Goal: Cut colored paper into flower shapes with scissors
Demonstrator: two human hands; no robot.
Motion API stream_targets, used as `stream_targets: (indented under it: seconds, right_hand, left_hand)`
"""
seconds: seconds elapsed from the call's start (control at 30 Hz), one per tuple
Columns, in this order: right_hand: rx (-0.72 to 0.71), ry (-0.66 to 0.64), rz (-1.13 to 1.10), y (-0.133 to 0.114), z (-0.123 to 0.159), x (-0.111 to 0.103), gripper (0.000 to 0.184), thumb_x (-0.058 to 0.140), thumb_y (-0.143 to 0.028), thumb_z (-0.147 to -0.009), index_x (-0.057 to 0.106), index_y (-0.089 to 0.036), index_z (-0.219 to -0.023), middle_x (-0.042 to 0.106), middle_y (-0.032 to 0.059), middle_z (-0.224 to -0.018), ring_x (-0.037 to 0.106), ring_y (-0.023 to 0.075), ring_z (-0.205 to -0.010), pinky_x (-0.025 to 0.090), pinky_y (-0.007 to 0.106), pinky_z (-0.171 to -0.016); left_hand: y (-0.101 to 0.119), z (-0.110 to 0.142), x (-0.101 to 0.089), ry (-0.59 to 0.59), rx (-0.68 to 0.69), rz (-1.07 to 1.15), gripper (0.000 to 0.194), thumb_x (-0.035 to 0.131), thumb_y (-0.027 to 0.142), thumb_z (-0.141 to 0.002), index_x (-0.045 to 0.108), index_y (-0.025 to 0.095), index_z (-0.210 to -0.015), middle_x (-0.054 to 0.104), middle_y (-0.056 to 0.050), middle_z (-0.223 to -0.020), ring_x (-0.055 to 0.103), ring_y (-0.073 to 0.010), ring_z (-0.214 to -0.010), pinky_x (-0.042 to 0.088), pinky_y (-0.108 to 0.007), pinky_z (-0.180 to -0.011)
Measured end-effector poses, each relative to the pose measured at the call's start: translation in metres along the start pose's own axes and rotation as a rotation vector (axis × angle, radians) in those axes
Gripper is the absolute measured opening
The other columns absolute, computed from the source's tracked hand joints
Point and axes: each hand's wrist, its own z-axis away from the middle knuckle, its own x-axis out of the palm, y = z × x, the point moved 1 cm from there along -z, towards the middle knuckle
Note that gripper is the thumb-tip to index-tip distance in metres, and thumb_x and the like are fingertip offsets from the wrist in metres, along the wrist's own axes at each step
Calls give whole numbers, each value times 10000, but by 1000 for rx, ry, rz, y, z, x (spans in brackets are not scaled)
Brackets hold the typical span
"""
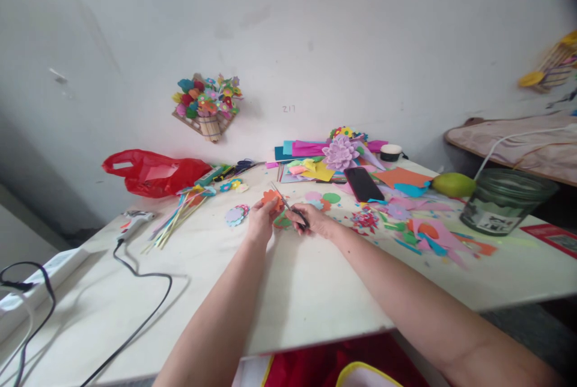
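My left hand [262,219] pinches an orange flower-shaped cutout [270,199] above the middle of the white table. In my right hand [313,220] is a pair of scissors [300,219] with black handles, its blades pointing up and left against the orange cutout's right side. Whether the blades are cutting into it I cannot tell. Below and between my hands lies a green cutout [282,222], partly covered. Just left is a small stack of scalloped cutouts [237,215], pale blue on top. Beyond the scissors rest a green disc [331,198] and a pink one.
A glue gun [135,225] with a black cord and a white power strip [42,279] occupy the left. Behind are a red plastic bag [155,173] and thin sticks [174,219]. Rightward lie a phone [364,184], coloured scraps [433,234], a green fruit [453,184] and a glass jar [505,201].
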Motion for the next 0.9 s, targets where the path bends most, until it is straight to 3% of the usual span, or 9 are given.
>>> stream_targets:
  seconds: [0.13,0.27,0.47,0.7,0.9]
  right_hand:
    - [5,-28,-37,0,1,-2,363,651,-497,-729,496,-169,-716,519,-55,-511,455,55,-362,249,151,-297]
    - [22,-20,-50,-1,1,-5,370,665,-494,-722,496,-165,-714,524,-52,-510,459,53,-371,253,154,-306]
    - [21,-19,-43,-5,3,-10,383,660,-505,-727,487,-164,-702,530,-46,-523,465,50,-381,263,157,-309]
    - [50,-30,81,-9,5,-19,388,624,-532,-751,508,-162,-731,563,-28,-585,506,58,-403,288,156,-306]
    - [19,-97,189,-9,5,-27,382,567,-529,-794,522,-157,-720,586,-12,-599,520,63,-412,308,157,-310]
  left_hand:
    - [2,-2,-4,3,13,-55,334,820,281,-515,647,129,-757,670,-36,-678,645,-154,-618,501,-263,-609]
    - [5,-6,-8,1,59,-195,373,837,364,-506,607,129,-681,551,31,-507,522,-85,-459,478,-230,-532]
    - [7,-9,-9,-135,26,-281,433,819,461,-521,573,141,-680,461,72,-498,429,-51,-450,526,-245,-580]
    - [10,-7,-11,-263,-22,-322,414,826,415,-530,595,141,-737,482,62,-550,455,-63,-493,540,-267,-624]
    - [15,-6,-13,-273,-10,-340,377,816,404,-546,631,132,-731,583,16,-623,536,-93,-557,527,-276,-645]
